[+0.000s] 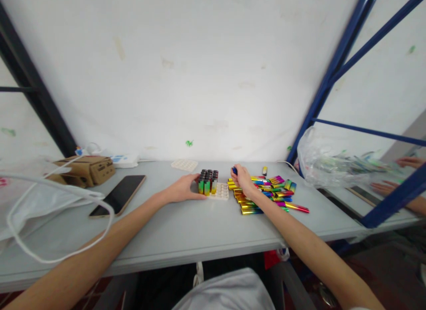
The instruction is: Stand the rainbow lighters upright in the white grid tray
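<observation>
My left hand point(184, 188) rests on the table against the left side of a white tray point(222, 192), fingers curled around the tray's edge. Several rainbow-coloured lighters point(207, 182) stand upright in the tray. My right hand point(242, 179) is closed on a lighter with a blue end point(234, 170), held just right of the tray above a loose pile of shiny multicoloured lighters point(270, 193) lying on the table.
A phone point(119, 194) lies face up at left beside a cardboard box point(87, 169) and a white bag with cords point(36, 199). An empty white tray point(184, 164) sits at the back. A clear plastic bag point(328, 165) lies right; another person's hands point(388, 185) show beyond the blue frame point(392, 199).
</observation>
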The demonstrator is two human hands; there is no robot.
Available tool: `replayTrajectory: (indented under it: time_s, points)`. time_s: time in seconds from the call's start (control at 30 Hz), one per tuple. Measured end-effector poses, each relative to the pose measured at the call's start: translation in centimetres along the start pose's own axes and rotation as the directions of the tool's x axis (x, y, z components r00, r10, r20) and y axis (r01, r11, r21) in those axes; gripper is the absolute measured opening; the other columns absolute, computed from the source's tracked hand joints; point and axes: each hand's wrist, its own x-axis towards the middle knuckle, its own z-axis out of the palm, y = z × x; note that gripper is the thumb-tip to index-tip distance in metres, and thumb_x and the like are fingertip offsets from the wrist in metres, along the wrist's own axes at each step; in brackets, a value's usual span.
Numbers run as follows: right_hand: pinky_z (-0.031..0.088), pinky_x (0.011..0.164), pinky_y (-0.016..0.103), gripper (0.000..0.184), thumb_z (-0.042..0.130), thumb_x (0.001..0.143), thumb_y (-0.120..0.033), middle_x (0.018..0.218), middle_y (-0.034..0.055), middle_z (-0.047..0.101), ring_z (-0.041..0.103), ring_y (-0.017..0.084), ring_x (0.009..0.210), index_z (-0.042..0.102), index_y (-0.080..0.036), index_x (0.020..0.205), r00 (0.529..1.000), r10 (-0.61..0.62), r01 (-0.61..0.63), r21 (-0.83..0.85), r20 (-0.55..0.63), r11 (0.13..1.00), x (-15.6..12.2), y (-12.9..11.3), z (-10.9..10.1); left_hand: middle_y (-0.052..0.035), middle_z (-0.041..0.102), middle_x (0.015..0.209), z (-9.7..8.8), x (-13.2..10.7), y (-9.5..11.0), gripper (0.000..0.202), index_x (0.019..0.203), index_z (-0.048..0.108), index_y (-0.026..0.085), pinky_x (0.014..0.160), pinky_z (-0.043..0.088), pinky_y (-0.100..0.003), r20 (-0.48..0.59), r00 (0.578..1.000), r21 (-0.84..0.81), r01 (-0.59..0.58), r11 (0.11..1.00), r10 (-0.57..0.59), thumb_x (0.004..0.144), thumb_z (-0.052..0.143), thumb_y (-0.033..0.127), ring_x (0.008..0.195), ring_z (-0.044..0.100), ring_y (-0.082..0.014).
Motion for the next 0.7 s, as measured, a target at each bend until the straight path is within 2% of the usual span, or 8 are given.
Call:
replayTrajectory:
  time_s: [0.13,0.23,0.3,0.37,0.47,0.57,0.7]
  points:
    - [0.02,0.045,0.026,0.058,0.039,0.092,-0.069,0.048,-0.0058,0.029,0.025,0.01,0.043,0.04,-0.023,0.057,1.0,-0.01,0.012,-0.058,0.022,0.998,0.1,0.0,-0.1,-0.0158,0.068,0.127,0.0,0.0,0.1,0.081,0.129,0.058,0.014,0.099,0.048,-0.044,0.014,1.0,0.009,0.007,1.0,-0.007,0.069,0.078,0.065,0.113,0.064,-0.0336]
    - [0.028,0.047,0.025,0.064,0.031,0.093,-0.075,0.054,-0.0054,0.036,0.035,0.011,0.046,0.053,-0.02,0.07,0.995,-0.069,0.078,-0.135,0.07,0.988,0.2,0.1,-0.3,-0.0153,0.069,0.127,0.0,0.0,0.1,0.08,0.128,0.059,0.015,0.099,0.048,-0.043,0.005,1.0,-0.003,-0.003,1.0,0.003,0.069,0.078,0.065,0.113,0.064,-0.0332]
    - [0.033,0.05,0.025,0.064,0.027,0.097,-0.073,0.059,-0.0045,0.044,0.043,0.012,0.05,0.061,-0.019,0.085,0.985,-0.14,0.159,-0.224,0.098,0.962,0.1,0.1,-0.4,-0.0137,0.07,0.125,0.0,0.0,0.1,0.079,0.127,0.06,0.016,0.098,0.049,-0.042,0.0,1.0,-0.015,-0.014,1.0,0.014,0.068,0.078,0.065,0.111,0.065,-0.033]
    - [0.039,0.056,0.025,0.059,0.029,0.1,-0.068,0.065,-0.0032,0.052,0.05,0.013,0.055,0.063,-0.02,0.095,0.966,-0.226,0.258,-0.35,0.128,0.901,-0.2,0.0,-0.4,-0.0125,0.07,0.123,0.0,0.0,0.0,0.079,0.126,0.06,0.017,0.097,0.049,-0.042,0.0,1.0,-0.015,-0.017,1.0,0.017,0.068,0.078,0.066,0.111,0.065,-0.0329]
    - [0.044,0.067,0.027,0.047,0.042,0.1,-0.061,0.077,0.0012,0.063,0.059,0.015,0.07,0.063,-0.019,0.093,0.906,-0.384,0.418,-0.513,0.177,0.75,-0.6,-0.6,-0.3,-0.0119,0.071,0.121,0.1,0.1,-0.2,0.079,0.126,0.06,0.017,0.095,0.05,-0.041,0.001,1.0,-0.006,-0.027,1.0,0.027,0.068,0.077,0.067,0.108,0.066,-0.0326]
    - [0.046,0.075,0.029,0.04,0.05,0.099,-0.055,0.087,0.0049,0.067,0.061,0.018,0.081,0.064,-0.019,0.092,0.839,-0.492,0.529,-0.559,0.231,0.639,-1.1,-1.1,-0.1,-0.0105,0.072,0.117,0.2,0.1,-0.5,0.075,0.123,0.061,0.017,0.091,0.05,-0.04,0.0,0.998,-0.016,-0.058,0.998,0.058,0.069,0.077,0.067,0.105,0.066,-0.0312]
    - [0.046,0.068,0.028,0.034,0.055,0.098,-0.051,0.073,0.0011,0.067,0.061,0.016,0.068,0.066,-0.019,0.095,0.838,-0.474,0.54,-0.532,0.27,0.652,-1.8,-1.5,0.1,-0.0081,0.072,0.114,0.2,0.1,-0.6,0.07,0.119,0.062,0.02,0.088,0.051,-0.038,-0.006,0.998,-0.022,-0.065,0.998,0.065,0.07,0.078,0.067,0.103,0.066,-0.0305]
